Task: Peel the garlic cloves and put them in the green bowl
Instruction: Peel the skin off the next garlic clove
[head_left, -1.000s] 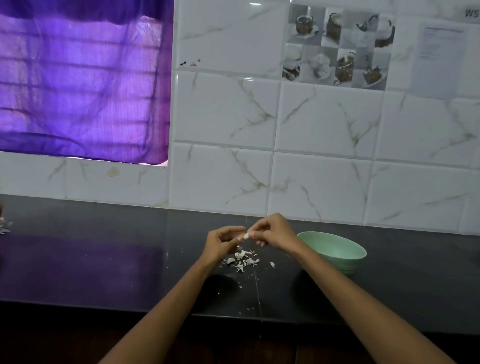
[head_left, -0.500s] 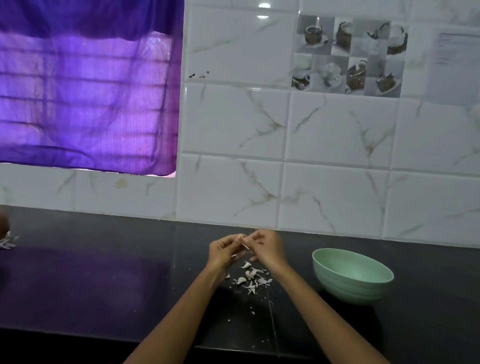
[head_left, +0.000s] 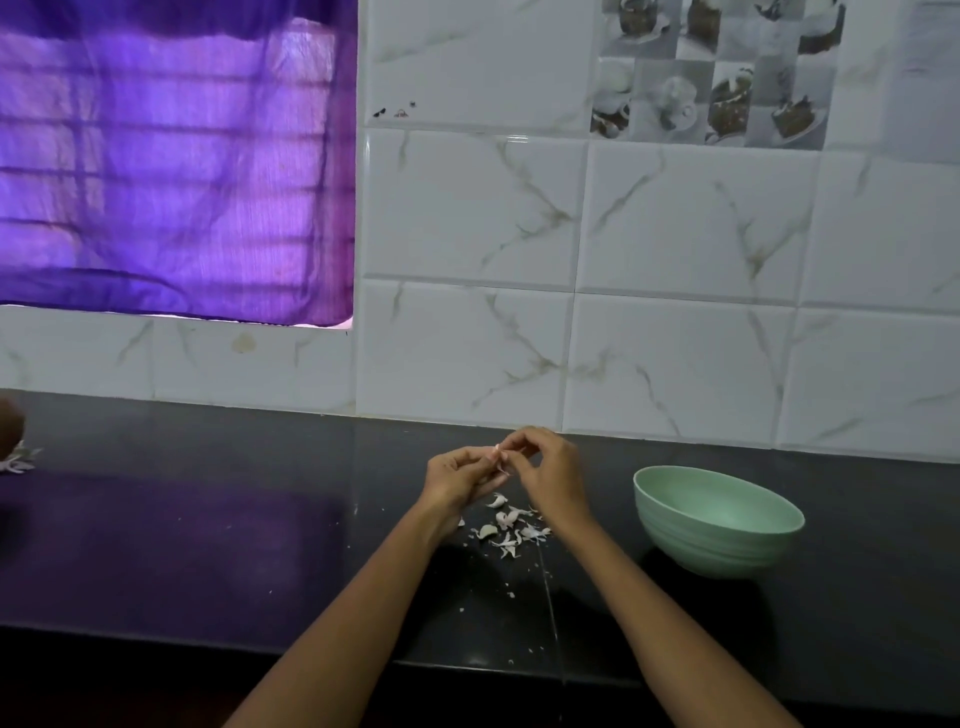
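Observation:
Both hands meet above the black counter, a little left of the green bowl. My left hand holds a small garlic clove between its fingertips. My right hand pinches the clove's skin from the other side. Most of the clove is hidden by the fingers. Below the hands lies a scatter of white garlic peels on the counter. The bowl stands upright, and what shows of its inside holds nothing.
The dark counter runs along a white tiled wall. A purple curtain covers a window at the left. More garlic scraps and a brown object lie at the far left edge. The counter's front edge is close below my forearms.
The view has shifted down and left, so the bowl appears farther right. Both hands stay together on the clove, with the fingers working at its skin.

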